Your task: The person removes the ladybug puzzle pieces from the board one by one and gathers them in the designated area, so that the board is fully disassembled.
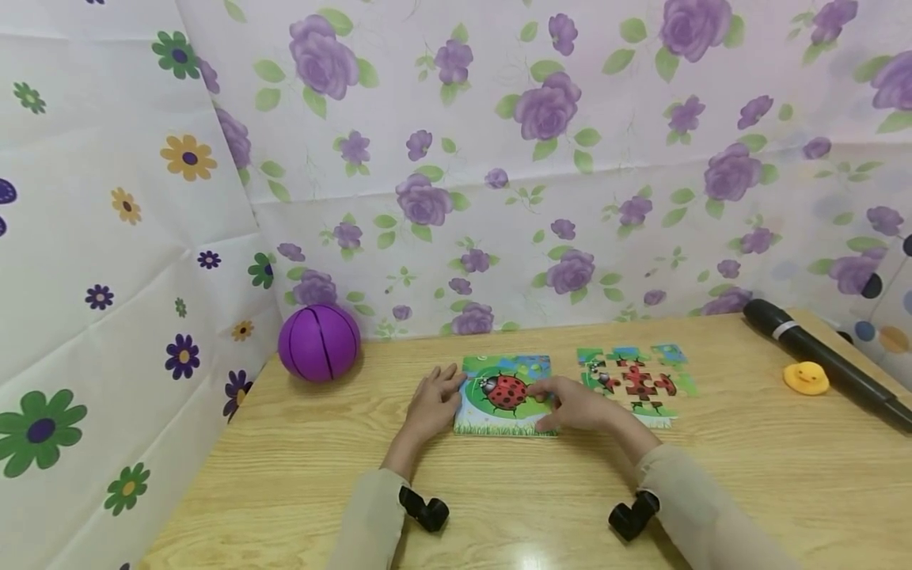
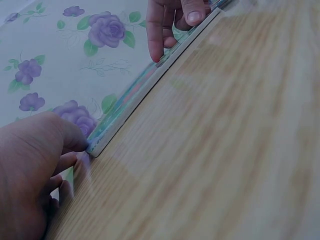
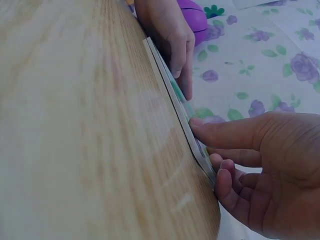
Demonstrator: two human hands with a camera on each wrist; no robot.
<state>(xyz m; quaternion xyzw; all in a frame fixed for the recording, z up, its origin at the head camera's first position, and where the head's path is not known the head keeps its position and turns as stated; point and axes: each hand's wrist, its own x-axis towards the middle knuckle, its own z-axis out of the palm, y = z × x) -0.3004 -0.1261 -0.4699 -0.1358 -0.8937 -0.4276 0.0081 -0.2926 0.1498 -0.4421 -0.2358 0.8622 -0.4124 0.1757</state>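
Note:
A flat puzzle board with a red ladybug picture lies on the wooden table between both hands. My left hand rests along its left edge, fingers extended toward the back. In the left wrist view, the left thumb lies right at the board's corner. My right hand is over the board's right side, with a fingertip on the ladybug and the thumb near the front right corner. The right wrist view shows the board edge-on, low on the table, with the right thumb touching its upper face.
Loose jigsaw pieces with a matching ladybug picture lie partly spread to the right. A purple ball sits at the back left. Toward the right edge are a yellow rubber duck and a large black marker-shaped object. Flowered cloth hangs behind.

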